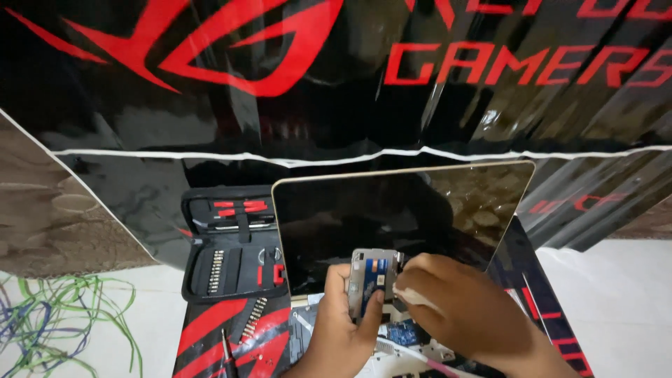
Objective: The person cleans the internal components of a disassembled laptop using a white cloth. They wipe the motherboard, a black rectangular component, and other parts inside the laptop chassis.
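At six o'clock before the raised laptop screen (399, 224), the left hand (341, 325) grips a small metal-cased drive (372, 278) while the right hand (448, 308) pinches a white cloth (413, 295) against it, already lifted clear of the opened chassis (402, 334), with the bit kit (231, 245) open at nine o'clock.

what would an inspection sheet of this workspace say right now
surface: black and red mat on a pale floor
job's things: small silver drive with a blue label; opened laptop, screen dark, internals exposed below
clutter: open tool kit case with bits and red tools; row of loose bits and a screwdriver on the mat
grippers: left hand holds the drive; right hand presses a pale cloth-like piece to it
cables: tangle of green and blue wires on the floor at left
surroundings: glossy black and red banner behind
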